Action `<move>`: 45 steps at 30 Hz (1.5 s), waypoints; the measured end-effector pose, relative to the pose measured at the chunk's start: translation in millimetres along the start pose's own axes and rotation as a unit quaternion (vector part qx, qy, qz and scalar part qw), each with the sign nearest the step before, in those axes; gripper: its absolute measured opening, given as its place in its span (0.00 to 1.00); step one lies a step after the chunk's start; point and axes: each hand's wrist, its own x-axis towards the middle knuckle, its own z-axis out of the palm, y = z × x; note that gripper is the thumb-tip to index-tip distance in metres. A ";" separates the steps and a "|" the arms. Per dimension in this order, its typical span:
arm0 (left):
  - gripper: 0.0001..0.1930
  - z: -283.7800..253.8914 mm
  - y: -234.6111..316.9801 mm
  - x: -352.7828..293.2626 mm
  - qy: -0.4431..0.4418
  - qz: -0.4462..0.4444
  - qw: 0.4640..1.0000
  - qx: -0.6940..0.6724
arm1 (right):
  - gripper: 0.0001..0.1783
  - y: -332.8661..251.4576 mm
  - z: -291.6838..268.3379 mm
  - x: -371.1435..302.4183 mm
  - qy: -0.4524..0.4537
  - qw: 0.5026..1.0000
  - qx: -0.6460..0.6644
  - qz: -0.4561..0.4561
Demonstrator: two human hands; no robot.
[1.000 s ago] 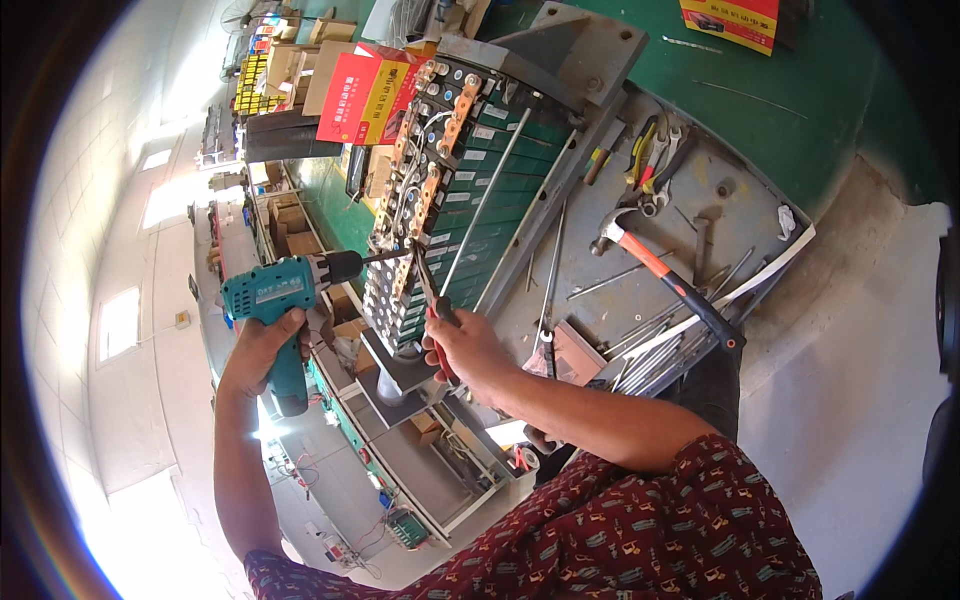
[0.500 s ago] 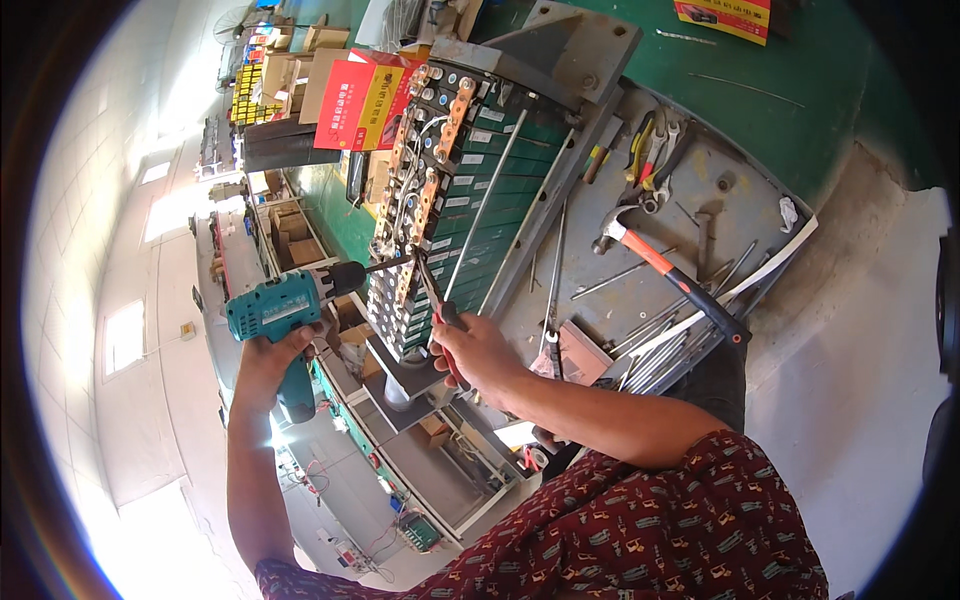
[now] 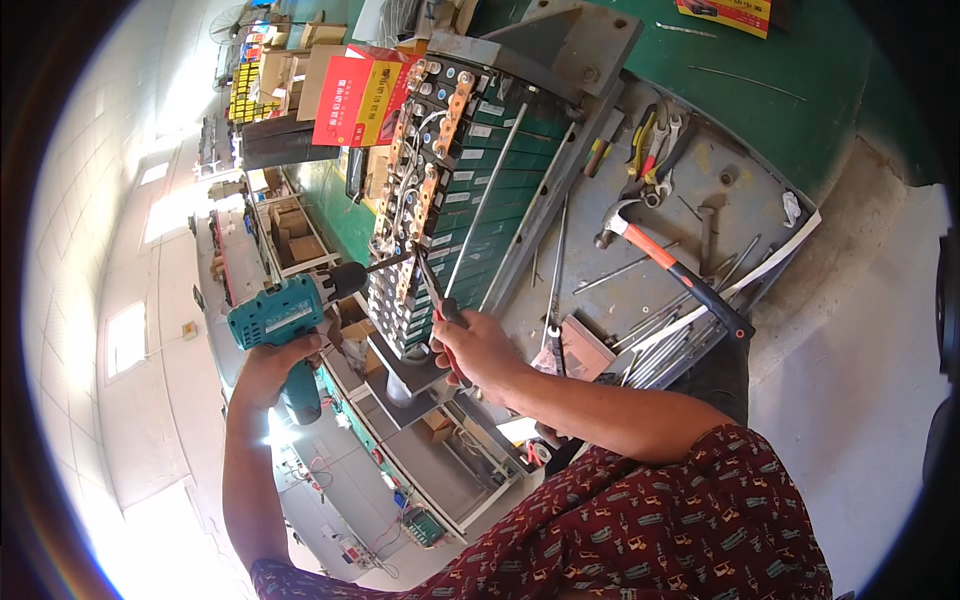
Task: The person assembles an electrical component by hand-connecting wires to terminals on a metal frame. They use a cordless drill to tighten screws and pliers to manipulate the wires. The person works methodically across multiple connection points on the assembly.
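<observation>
A teal cordless drill (image 3: 278,314) is in my left hand (image 3: 272,370), fingers wrapped round its handle. Its black chuck and long bit point right, and the bit's tip reaches the terminals of a battery pack (image 3: 478,190) made of several dark green cells. Copper busbars (image 3: 428,200) with bolts run along the pack's terminal side. My right hand (image 3: 475,350) grips red-and-black-handled pliers (image 3: 452,318); their jaws meet the busbar end beside the drill bit. What exactly the jaws hold is too small to tell.
Right of the pack, a grey metal tray (image 3: 690,215) holds a claw hammer (image 3: 670,262), wrenches (image 3: 662,160) and several metal rods. A red and yellow box (image 3: 360,98) stands behind the pack. Workbenches with cartons (image 3: 295,235) and wiring lie to the left.
The drill has dipped slightly at its handle end, with my left hand a little lower. My right hand and the pliers stay nearly in place.
</observation>
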 end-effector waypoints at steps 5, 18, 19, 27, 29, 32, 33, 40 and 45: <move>0.13 -0.2 2.9 3.5 0.004 -0.002 1.000 0.001 | 0.13 -2.0 -1.9 1.0 0.002 1.000 -0.005 -0.005; 0.13 3.2 7.8 -1.1 0.004 -0.012 1.000 -0.009 | 0.12 -8.5 -4.2 7.3 0.007 0.999 -0.034 -0.009; 0.13 3.9 7.2 -1.6 0.007 -0.013 1.000 -0.009 | 0.12 -10.1 -4.7 6.8 0.008 0.999 -0.042 -0.005; 0.14 5.6 6.7 -2.1 0.010 -0.016 1.000 -0.014 | 0.13 -13.0 -6.4 -0.8 0.010 0.997 -0.071 0.002; 0.14 4.8 5.6 -1.4 0.010 -0.016 1.000 -0.007 | 0.13 -11.6 -6.7 0.2 0.010 0.998 -0.068 0.002; 0.14 3.9 4.9 -2.2 0.004 -0.012 1.000 -0.002 | 0.14 -13.0 -7.1 -0.1 0.006 0.997 -0.074 0.008; 0.14 4.0 4.4 -2.4 0.003 -0.011 1.000 -0.005 | 0.14 -14.4 -7.3 -0.6 0.004 0.997 -0.080 0.011; 0.15 4.0 2.9 -2.0 0.000 -0.008 1.000 -0.008 | 0.14 -18.0 -7.6 1.0 -0.002 0.994 -0.109 0.020; 0.14 5.0 6.2 -2.9 -0.004 -0.004 1.000 -0.011 | 0.13 -27.3 -7.5 0.3 0.005 0.993 -0.109 0.041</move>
